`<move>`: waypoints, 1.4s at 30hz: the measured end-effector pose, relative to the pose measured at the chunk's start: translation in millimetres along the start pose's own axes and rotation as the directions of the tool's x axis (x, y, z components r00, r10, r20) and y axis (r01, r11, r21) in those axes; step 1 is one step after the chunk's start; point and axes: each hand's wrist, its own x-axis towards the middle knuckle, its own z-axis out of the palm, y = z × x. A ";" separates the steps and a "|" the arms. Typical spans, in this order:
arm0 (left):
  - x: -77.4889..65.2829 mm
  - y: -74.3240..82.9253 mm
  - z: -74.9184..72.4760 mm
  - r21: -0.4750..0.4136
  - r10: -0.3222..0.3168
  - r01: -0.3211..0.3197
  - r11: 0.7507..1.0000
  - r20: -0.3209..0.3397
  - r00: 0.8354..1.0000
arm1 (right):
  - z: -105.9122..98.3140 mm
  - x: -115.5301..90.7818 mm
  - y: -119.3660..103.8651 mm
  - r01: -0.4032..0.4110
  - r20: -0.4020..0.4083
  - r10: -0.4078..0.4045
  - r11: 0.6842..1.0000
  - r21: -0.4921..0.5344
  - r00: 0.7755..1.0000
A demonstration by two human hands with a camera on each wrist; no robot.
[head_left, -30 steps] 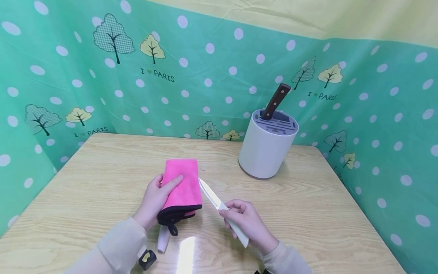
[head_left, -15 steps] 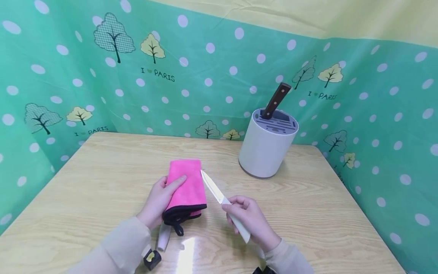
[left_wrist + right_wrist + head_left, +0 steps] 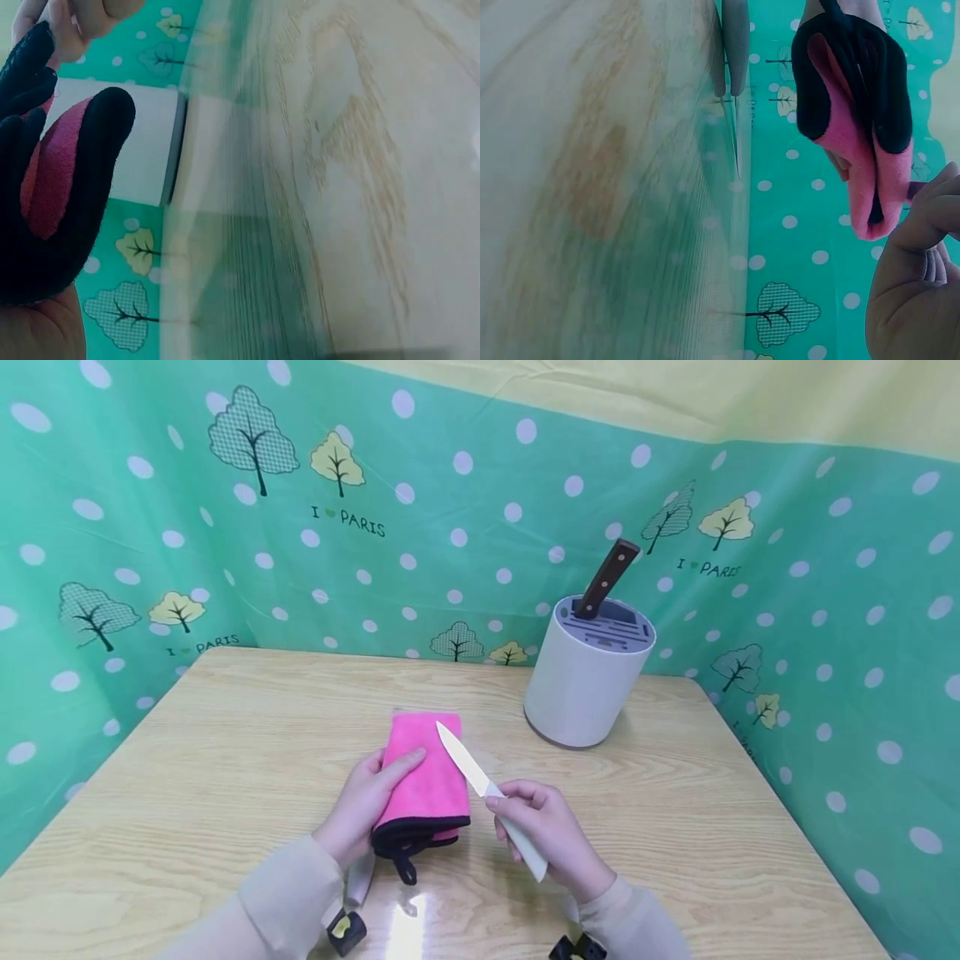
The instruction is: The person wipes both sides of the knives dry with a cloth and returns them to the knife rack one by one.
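Observation:
In the head view my left hand (image 3: 367, 806) grips a folded pink cloth (image 3: 435, 785) with black trim and a loop, thumb across its top face. My right hand (image 3: 558, 839) holds a knife (image 3: 467, 763) by its white handle, the blade slanting up and left over the cloth's right side. Whether blade and cloth touch, I cannot tell. The right wrist view shows the cloth's (image 3: 886, 191) folded edges beside my right hand (image 3: 911, 300); the blade is hidden there. A second knife (image 3: 736, 45) with a pale handle lies on the table, partly covered by my left hand and the cloth in the head view.
Toward the back right stands a white knife block (image 3: 585, 689) with a slotted grey top. One dark-handled knife (image 3: 609, 578) sits in it. A patterned green curtain (image 3: 420, 593) borders the wooden table (image 3: 255, 760) behind and at the sides.
My left hand has carried the cloth right, toward the knife. The blade, earlier beside the cloth's edge, now overlaps it in view; my right hand has shifted slightly up.

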 end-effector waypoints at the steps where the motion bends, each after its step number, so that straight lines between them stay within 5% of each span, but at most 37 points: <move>1: -0.5 0.0 0.4 -0.001 -0.001 0.001 1.000 0.003 1.000 | 0.0 0.3 0.2 -0.003 0.001 0.003 1.000 0.003 1.000; 42: -15.6 -5.9 17.8 -0.047 -0.021 0.025 0.999 0.076 0.997 | 1.9 12.8 -1.5 -0.017 -0.045 0.017 1.000 -0.004 0.999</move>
